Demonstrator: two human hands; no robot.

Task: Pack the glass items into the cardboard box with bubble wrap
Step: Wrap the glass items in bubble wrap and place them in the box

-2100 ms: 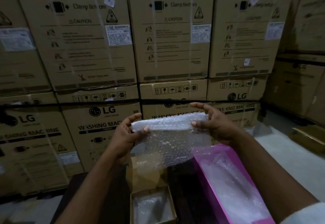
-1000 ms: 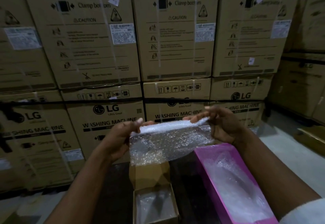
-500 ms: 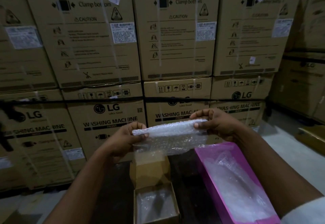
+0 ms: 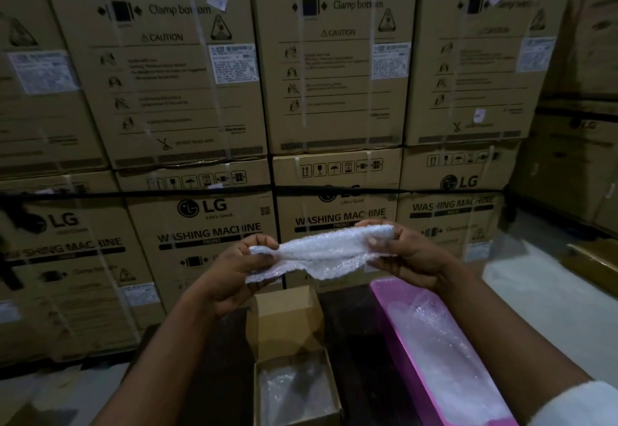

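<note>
A sheet of bubble wrap (image 4: 321, 253) is folded into a narrow band and held level at chest height. My left hand (image 4: 234, 272) grips its left end and my right hand (image 4: 406, 255) pinches its right end. Whether a glass item is inside the folded wrap cannot be told. Below the hands a small cardboard box (image 4: 287, 322) stands with its lid flap raised; clear wrap lies in its bottom. To the right lies a long pink box (image 4: 398, 322) lined with bubble wrap.
Both boxes rest on a dark table (image 4: 347, 342). A wall of stacked washing machine cartons (image 4: 207, 98) stands right behind it. Pale floor (image 4: 535, 292) shows on the right, with another carton (image 4: 595, 258) lying there.
The bubble wrap hung down as a wide sheet; it is now folded up into a narrow band between both hands. The hands stay at about the same height.
</note>
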